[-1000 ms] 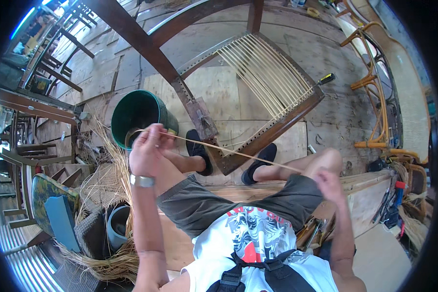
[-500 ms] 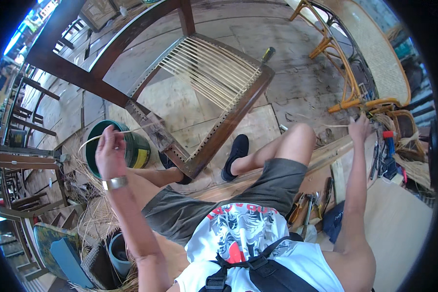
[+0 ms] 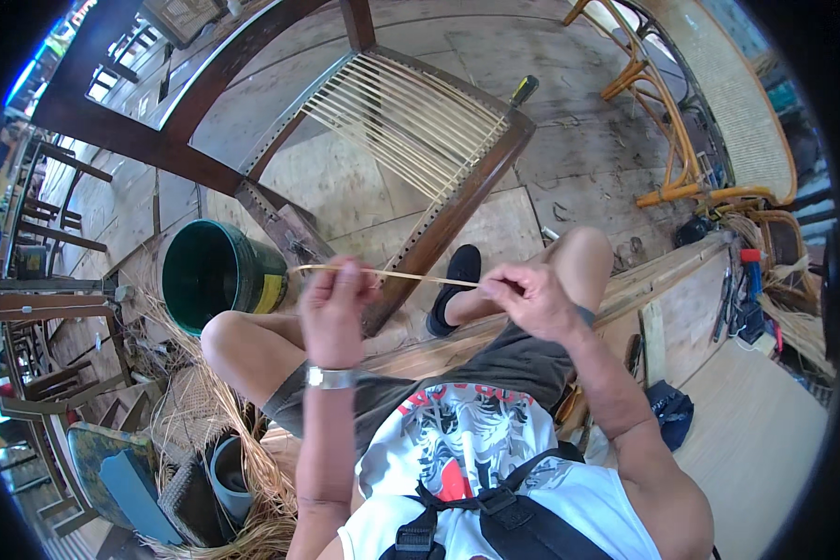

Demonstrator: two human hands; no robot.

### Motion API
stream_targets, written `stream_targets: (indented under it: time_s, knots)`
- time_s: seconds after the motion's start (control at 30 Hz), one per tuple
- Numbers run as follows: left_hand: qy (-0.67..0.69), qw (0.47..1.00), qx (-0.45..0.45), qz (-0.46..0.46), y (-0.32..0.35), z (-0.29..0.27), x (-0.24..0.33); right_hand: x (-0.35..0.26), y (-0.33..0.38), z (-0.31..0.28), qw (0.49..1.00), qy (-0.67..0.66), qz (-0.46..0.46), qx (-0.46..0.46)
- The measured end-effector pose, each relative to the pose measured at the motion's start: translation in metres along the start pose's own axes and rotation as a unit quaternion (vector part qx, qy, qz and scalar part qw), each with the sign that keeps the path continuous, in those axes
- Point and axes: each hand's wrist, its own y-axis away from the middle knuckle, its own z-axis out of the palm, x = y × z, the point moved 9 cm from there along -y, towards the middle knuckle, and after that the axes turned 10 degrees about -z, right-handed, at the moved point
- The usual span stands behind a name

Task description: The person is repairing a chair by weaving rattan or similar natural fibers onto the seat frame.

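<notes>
A thin, pale cane strand (image 3: 420,276) stretches nearly level between my two hands, above my lap. My left hand (image 3: 339,303), with a watch at the wrist, pinches it toward its left end, and a short piece sticks out beyond. At the right end my right hand (image 3: 532,297) pinches the strand between thumb and fingers. Just past my hands lies the dark wooden chair frame (image 3: 439,238), with small holes along its seat edges. Parallel cane strands (image 3: 406,121) span the far part of its seat opening. A dark-handled tool (image 3: 523,91) stands at the frame's far right corner.
A green bucket (image 3: 205,271) stands left of my knee. Loose cane (image 3: 261,467) and a blue-grey pot (image 3: 231,476) lie at lower left. Rattan furniture (image 3: 667,177) rises at far right. Hand tools (image 3: 745,299) and a pale board (image 3: 756,420) are at my right.
My hands have come from far apart to close together over my lap. The left moved right, the right moved left and nearer. The strand is now drawn straight between them.
</notes>
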Motion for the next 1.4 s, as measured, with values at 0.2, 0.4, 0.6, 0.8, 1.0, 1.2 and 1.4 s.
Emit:
stream_targets:
  time_s: [0.2, 0.4, 0.6, 0.8, 1.0, 1.2, 1.4]
  knots:
    - [0.024, 0.993, 0.07, 0.089, -0.016, -0.104, 0.091, -0.012, -0.007, -0.082, 0.984, 0.156, -0.083, -0.036]
    - [0.056, 0.982, 0.101, 0.148, -0.032, -0.16, 0.133, -0.022, -0.02, -0.132, 0.967, 0.238, -0.091, -0.009]
    - [0.083, 0.976, 0.124, 0.16, -0.036, -0.179, 0.155, -0.031, -0.008, -0.182, 0.943, 0.313, -0.1, 0.05]
    - [0.081, 0.98, 0.078, 0.163, -0.043, -0.161, 0.158, -0.036, 0.002, -0.225, 0.925, 0.35, -0.103, 0.108]
    - [0.071, 0.979, 0.087, 0.169, -0.039, -0.148, 0.155, -0.045, 0.015, -0.265, 0.916, 0.367, -0.091, 0.134]
    - [0.061, 0.986, 0.085, 0.129, -0.026, -0.12, 0.132, 0.012, 0.059, -0.297, 0.882, 0.441, 0.151, 0.072]
    - [-0.093, 0.996, 0.002, -0.017, -0.023, 0.0, 0.012, -0.019, 0.016, -0.14, 0.923, 0.37, -0.072, 0.081]
